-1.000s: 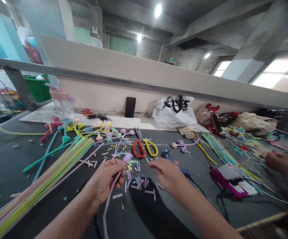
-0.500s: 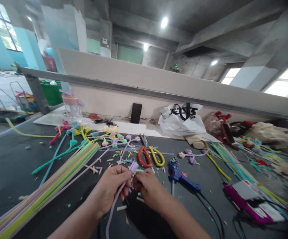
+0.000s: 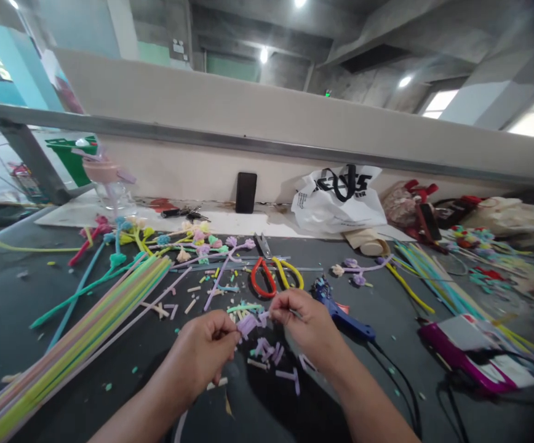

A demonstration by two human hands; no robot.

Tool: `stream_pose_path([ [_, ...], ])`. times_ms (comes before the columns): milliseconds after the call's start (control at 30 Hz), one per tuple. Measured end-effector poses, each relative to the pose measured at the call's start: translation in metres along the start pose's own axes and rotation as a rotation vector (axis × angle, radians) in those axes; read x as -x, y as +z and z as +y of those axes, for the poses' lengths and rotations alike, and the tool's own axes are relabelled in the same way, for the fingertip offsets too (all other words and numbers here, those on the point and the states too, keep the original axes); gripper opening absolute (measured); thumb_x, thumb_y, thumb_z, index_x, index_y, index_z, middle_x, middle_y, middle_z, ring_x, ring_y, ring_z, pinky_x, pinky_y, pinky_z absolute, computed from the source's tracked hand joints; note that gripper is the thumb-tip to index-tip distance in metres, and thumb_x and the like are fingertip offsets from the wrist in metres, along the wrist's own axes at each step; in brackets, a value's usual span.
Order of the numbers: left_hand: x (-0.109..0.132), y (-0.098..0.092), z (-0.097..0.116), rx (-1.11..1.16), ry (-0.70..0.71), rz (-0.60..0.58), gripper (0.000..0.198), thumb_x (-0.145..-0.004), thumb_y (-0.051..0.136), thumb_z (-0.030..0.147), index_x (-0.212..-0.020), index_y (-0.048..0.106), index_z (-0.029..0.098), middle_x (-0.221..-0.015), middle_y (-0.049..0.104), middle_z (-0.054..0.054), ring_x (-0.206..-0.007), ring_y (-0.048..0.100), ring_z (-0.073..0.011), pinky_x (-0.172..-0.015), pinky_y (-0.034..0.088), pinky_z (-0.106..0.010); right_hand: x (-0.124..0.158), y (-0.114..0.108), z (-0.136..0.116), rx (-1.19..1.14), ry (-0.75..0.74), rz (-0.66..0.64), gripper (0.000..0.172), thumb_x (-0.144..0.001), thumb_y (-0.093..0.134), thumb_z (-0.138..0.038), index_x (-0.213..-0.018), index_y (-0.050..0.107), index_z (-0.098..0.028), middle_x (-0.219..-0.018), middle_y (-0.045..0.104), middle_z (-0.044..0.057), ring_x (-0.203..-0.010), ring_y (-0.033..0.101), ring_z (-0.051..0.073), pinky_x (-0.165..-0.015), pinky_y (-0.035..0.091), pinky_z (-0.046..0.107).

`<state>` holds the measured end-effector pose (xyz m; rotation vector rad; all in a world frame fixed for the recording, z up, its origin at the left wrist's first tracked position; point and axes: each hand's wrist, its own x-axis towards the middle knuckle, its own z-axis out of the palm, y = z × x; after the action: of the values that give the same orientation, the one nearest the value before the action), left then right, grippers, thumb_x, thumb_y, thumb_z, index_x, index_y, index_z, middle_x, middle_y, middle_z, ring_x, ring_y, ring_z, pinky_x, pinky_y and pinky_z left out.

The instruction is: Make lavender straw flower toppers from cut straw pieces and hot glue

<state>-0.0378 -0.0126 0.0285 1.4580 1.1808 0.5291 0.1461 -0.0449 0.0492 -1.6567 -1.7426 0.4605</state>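
My left hand (image 3: 205, 352) is closed around a long lilac straw (image 3: 247, 324) whose split end sticks out past my fingers; its tail runs down under my wrist. My right hand (image 3: 304, 326) pinches a thin pin-like thing I cannot make out, its fingertips close to the straw's frayed tip. Short lilac straw cuttings (image 3: 271, 357) lie on the dark table (image 3: 31, 332) just below both hands. Red and yellow handled scissors (image 3: 274, 275) lie a little beyond my hands. A blue glue gun (image 3: 341, 311) lies beside my right hand.
A bundle of long pastel straws (image 3: 77, 344) slants across the left. Finished straw flowers (image 3: 188, 243) lie further back, with a black phone (image 3: 245, 192) and white plastic bag (image 3: 338, 200) against the wall. A magenta box (image 3: 470, 354) and more straws (image 3: 424, 271) sit right.
My right hand came from the cuttings to the straw tip and now pinches a thin thing beside it. The left hand kept hold of the lilac straw. The view swung slightly.
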Motion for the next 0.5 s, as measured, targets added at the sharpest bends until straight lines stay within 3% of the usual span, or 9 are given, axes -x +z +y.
stream_pose_path([
  [233, 0.0061, -0.0007, 0.0066, -0.197, 0.083, -0.013, 0.015, -0.071, 0.047, 0.025, -0.059, 0.054, 0.017, -0.049, 0.046, 0.006, -0.038, 0.040, -0.0076, -0.039, 0.028, -0.018, 0.0068, 0.0063, -0.0059, 0.134, -0.284, -0.046, 0.014, -0.080, 0.056, -0.009, -0.069, 0.054, -0.019, -0.071, 0.061, -0.004, -0.073, 0.056, 0.012, -0.094, 0.020, 0.039],
  [500, 0.0073, -0.0001, 0.0038, -0.304, 0.199, 0.004, 0.016, -0.071, 0.046, 0.020, -0.057, 0.055, 0.017, -0.053, 0.046, 0.004, -0.054, 0.040, -0.0096, -0.050, 0.029, -0.020, 0.0075, 0.0097, -0.0050, 0.199, -0.357, -0.037, 0.015, -0.080, 0.056, -0.007, -0.070, 0.054, -0.019, -0.071, 0.061, -0.003, -0.075, 0.056, 0.013, -0.093, 0.019, 0.037],
])
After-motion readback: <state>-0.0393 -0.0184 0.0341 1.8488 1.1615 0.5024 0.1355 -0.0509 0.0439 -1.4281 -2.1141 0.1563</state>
